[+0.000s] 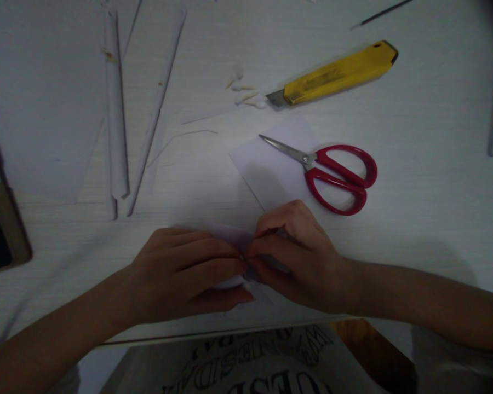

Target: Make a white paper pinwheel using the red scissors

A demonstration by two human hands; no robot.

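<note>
Near the front edge of the table, my left hand [191,273] is curled over a piece of white paper [232,234], its fingers pressing on it. My right hand [298,254] meets it from the right, thumb and fingertips pinched at the same paper. Most of the paper is hidden under my fingers, so its exact shape does not show. Just beyond my right hand lie scissors [308,158] with red handles, blades together, resting on a flat white sheet [257,169].
A yellow utility knife [337,74] lies farther back, blade out, beside several cotton swab tips [246,98]. Rolled paper tubes [117,109] and a large sheet [36,98] are at left. A phone [4,219] sits at the left edge, a thin dark stick [384,12] at top right.
</note>
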